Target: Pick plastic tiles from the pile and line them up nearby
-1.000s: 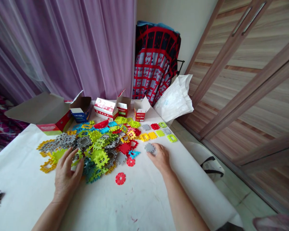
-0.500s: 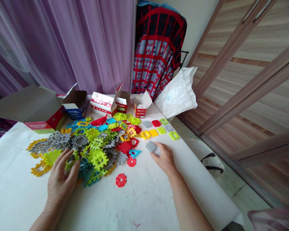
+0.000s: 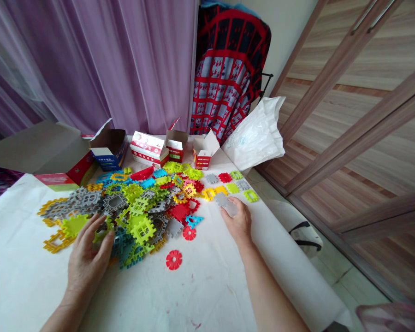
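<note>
My right hand (image 3: 238,220) pinches a grey square building tile (image 3: 222,199) with notched edges, held just in front of two yellow tiles (image 3: 215,192). Beyond it, small rows of grey, red and green tiles, among them a green frame tile (image 3: 251,196), lie near the table's right edge. My left hand (image 3: 90,249) rests at the front left of a large pile of mixed plastic tiles (image 3: 141,229), its fingers spread and apart. A red flower-shaped disc (image 3: 174,260) lies by itself in front of the pile, and a second red disc (image 3: 189,233) touches the pile's right side.
Along the back of the white-covered table (image 3: 207,295) stand a large open box (image 3: 62,180), a blue box (image 3: 109,159), a red-white box (image 3: 148,150) and two small open boxes, one red (image 3: 202,161). A white plastic bag (image 3: 256,136) is at the back right corner.
My right hand has moved slightly away from me and to the right with the grey tile, which is now tilted up near the yellow tiles. My left hand has stayed in place.
</note>
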Motion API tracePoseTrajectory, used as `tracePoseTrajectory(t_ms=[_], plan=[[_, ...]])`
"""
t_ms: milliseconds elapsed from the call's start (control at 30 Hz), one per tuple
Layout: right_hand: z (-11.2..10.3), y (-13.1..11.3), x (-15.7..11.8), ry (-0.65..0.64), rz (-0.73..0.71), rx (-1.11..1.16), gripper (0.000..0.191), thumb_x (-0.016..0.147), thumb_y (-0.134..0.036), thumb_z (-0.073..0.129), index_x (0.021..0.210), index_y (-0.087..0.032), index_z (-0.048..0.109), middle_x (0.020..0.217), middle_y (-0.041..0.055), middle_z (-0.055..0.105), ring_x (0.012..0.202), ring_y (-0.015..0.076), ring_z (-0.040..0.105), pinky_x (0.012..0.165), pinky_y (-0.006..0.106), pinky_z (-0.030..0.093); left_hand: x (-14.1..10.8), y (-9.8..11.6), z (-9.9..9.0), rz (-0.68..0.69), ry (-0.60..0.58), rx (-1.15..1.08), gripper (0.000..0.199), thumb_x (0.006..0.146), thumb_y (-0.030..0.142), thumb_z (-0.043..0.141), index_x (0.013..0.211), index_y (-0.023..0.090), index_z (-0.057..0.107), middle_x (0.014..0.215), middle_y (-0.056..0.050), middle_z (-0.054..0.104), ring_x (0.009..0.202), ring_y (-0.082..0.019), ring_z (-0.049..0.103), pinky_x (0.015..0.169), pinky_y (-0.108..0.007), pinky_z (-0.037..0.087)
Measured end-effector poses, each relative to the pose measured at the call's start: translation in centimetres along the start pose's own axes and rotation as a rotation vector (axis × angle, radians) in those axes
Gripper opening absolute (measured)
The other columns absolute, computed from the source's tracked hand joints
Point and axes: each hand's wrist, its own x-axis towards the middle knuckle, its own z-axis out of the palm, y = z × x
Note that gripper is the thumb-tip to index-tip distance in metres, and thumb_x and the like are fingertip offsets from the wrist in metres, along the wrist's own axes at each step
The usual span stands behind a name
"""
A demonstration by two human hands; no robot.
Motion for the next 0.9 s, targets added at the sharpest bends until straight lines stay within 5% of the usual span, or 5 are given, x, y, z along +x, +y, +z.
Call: tracePoseTrajectory(t_ms=[267,433,900], plan=[[5.0,-1.0,5.2,0.129,0.001,-0.093,0.04,0.08,-0.033,0.071,0.117,-0.021,0.063,0.114,0.0114,0.074,0.113,0.0304,0.061,0.1,0.045,0.04,0.0,0.2,-0.1,-0.069,-0.026,-0.009,0.061,0.086,0.067,0.052,0.127,0.024,0.064,0.149,-0.01,0.058,0.136,-0.032,0.056,0.094,-0.039,0.061],[7.1,-1.1,7.7,0.111,0.046,-0.104,0.038,0.078,-0.031,0.072,0.114,-0.022,0.063,0.113,0.0094,0.076,0.113,0.0304,0.06,0.099,0.043,0.036,0.1,0.3,-0.1,-0.067,-0.017,-0.006,0.06,0.085,0.068,0.052,0.124,0.024,0.066,0.146,-0.01,0.061,0.137,-0.033,0.056,0.107,-0.044,0.055],[8.2,-1.1,8.5,0.061,0.111,-0.11,0.042,0.071,-0.029,0.077,0.111,-0.023,0.065,0.11,0.0071,0.078,0.11,0.0302,0.062,0.098,0.041,0.036,0.0,-0.1,-0.2,-0.08,-0.032,-0.03,0.058,0.085,0.066,0.054,0.124,0.026,0.066,0.148,-0.008,0.059,0.136,-0.034,0.056,0.097,-0.043,0.061]])
